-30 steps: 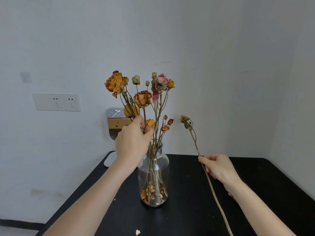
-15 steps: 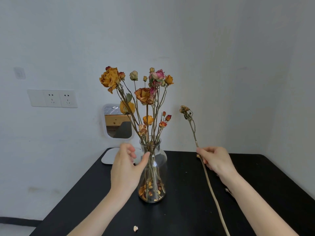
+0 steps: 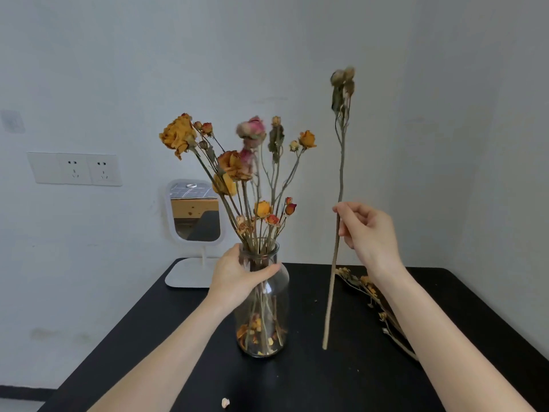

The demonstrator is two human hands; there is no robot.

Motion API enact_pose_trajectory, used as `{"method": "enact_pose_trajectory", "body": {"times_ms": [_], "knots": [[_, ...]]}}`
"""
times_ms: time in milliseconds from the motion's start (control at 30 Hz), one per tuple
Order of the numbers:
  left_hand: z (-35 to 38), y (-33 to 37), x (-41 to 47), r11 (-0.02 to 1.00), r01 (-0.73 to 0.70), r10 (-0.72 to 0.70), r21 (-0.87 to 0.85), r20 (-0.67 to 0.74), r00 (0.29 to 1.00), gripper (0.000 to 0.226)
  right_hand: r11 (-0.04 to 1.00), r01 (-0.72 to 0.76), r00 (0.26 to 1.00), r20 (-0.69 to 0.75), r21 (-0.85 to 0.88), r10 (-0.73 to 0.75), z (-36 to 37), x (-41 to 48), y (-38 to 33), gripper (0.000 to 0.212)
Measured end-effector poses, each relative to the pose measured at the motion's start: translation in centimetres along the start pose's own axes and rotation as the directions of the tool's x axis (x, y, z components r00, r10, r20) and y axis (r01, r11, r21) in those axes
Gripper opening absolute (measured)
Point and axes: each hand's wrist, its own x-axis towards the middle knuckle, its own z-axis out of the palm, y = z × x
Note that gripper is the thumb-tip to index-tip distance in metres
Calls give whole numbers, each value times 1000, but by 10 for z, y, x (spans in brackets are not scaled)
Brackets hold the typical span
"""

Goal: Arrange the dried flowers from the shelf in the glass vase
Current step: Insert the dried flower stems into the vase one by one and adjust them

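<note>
While my left hand [image 3: 234, 278] grips the neck of the glass vase [image 3: 280, 295], thumb across the near side and fingers [image 3: 234, 252] curled round the far side, the vase stands upright on the black surface [image 3: 326, 382]. Dried flowers [image 3: 234, 165] already stand in it: orange, pink and pale heads on thin stems, fanned above the rim. Loose petals [image 3: 258, 334] lie at the bottom of the glass.

My right hand [image 3: 368, 236] holds a single dried stem [image 3: 335, 263] to the right of the vase and apart from it. Thumb and forefinger pinch it at about mid-length; the other fingers [image 3: 356, 217] are loosely curled. The stem is nearly upright, and its faded, blurred heads rise above the arrangement. Whether its lower end touches the surface I cannot tell.

More dried sprigs [image 3: 371, 292] lie flat on the surface behind my right forearm. A petal scrap [image 3: 225, 402] lies near the front edge. A white standing mirror [image 3: 196, 215] sits behind the vase, and a wall socket [image 3: 75, 169] is at left.
</note>
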Motion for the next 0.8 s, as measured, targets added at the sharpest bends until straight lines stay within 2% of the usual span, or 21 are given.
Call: {"method": "enact_pose_trajectory", "body": {"times_ms": [400, 533, 800], "knots": [[0, 1, 3, 982, 77, -36, -172, 230, 973, 51, 965, 248, 967, -87, 81, -241, -5, 3, -43, 20], [4, 3, 3, 980, 61, -20, -189, 214, 977, 59, 940, 330, 940, -123, 83, -319, -2, 5, -52, 20], [12, -2, 6, 982, 75, -43, -176, 176, 984, 57, 884, 463, 879, -167, 65, -447, 5, 8, -66, 23]]}}
